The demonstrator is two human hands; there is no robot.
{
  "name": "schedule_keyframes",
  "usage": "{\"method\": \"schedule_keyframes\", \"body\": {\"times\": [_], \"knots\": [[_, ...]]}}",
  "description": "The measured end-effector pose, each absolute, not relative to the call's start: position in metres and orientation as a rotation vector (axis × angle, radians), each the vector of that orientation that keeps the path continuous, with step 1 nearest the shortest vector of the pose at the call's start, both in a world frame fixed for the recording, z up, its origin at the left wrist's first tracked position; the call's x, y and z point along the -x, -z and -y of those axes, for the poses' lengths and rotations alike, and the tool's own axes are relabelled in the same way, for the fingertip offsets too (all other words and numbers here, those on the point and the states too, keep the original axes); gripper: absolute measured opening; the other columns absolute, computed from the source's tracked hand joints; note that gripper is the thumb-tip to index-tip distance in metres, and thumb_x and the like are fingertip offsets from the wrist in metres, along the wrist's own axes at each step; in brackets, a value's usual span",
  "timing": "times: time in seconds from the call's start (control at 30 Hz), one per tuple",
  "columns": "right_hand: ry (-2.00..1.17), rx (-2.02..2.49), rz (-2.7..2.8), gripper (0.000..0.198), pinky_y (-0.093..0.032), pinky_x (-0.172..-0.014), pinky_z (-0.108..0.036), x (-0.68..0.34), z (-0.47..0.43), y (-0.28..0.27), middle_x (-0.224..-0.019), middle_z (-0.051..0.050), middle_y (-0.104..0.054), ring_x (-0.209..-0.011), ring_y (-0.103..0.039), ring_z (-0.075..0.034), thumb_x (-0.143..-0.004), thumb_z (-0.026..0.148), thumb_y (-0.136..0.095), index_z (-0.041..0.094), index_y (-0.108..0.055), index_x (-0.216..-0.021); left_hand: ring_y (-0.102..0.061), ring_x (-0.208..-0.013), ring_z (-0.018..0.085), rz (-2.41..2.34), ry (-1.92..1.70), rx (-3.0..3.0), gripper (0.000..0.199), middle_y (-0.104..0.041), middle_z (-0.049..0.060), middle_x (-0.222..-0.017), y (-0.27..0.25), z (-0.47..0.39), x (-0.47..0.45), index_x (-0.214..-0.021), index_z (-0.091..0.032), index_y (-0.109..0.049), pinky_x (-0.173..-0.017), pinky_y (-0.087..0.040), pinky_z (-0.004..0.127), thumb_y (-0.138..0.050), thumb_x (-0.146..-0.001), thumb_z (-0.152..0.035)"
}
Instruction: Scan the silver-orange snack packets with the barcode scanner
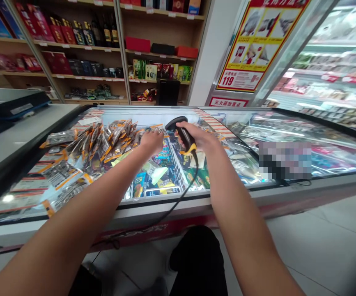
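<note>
Reaching forward, hands (pixel 152 140) apart, scanner (pixel 186 140) in right (pixel 197 132)

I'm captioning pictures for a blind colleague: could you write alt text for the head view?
A person's right hand holds a corded black-and-yellow scanner over a glass-topped display freezer. The left hand is beside orange-edged packets heaped on the glass; shelves of bottles and boxes stand behind.

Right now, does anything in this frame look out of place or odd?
Yes: orange-edged packets lie jumbled, not stacked, atop the left of the chest freezer. At right, a pixelated patch masks whatever is there.
</note>
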State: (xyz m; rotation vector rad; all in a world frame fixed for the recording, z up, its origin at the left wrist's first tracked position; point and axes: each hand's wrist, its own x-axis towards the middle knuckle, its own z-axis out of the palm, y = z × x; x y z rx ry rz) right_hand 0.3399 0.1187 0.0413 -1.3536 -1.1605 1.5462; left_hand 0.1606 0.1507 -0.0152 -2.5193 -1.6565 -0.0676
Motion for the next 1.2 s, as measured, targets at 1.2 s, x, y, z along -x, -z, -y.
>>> {"method": "schedule_keyframes", "body": {"times": [1.2], "knots": [[-1.182, 1.019, 0.761, 0.035, -0.05, -0.044, -0.02, -0.356, -0.139, -0.043, -0.059, 0.004, -0.05, -0.047, -0.054, -0.012, -0.098, 0.055, -0.063, 0.025, -0.052, -0.083, -0.025, -0.165, 0.026, 1.128, 0.212, 2.881, 0.06, -0.027, 0.009, -0.179, 0.021, -0.097, -0.184, -0.165, -0.018, -0.039, -0.133, -0.027, 0.043, -0.038, -0.107, -0.034]]}}
